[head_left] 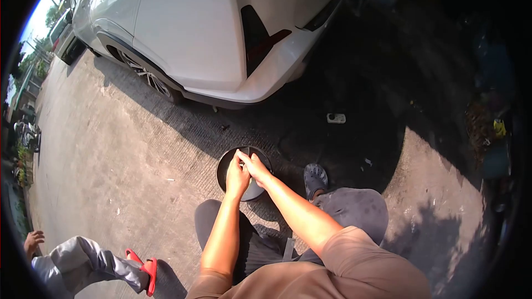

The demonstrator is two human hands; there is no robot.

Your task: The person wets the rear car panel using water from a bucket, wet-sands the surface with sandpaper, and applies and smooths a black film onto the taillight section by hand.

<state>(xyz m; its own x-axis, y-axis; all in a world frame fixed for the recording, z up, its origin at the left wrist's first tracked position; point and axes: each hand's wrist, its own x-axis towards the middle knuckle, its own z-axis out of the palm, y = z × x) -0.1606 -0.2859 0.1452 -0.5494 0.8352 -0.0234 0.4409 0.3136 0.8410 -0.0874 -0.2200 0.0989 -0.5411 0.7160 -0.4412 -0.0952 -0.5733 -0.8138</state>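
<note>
My left hand (237,177) and my right hand (256,169) meet over a round, dark bucket (224,167), which stands on the ground between my knees. The fingers of both hands are closed and pressed against each other near the far side of the rim. A small pale bit shows between them, but whatever they may hold is too small and too covered to name. The inside of the bucket looks partly dark and partly lit; its contents cannot be made out.
Ahead is the rear corner of a white car (188,27) with its wheel (147,75). A small white object (336,118) lies in the shade. At lower left another person's leg (94,263) wears a red sandal (148,268). My dark clog (315,180) rests right of the bucket.
</note>
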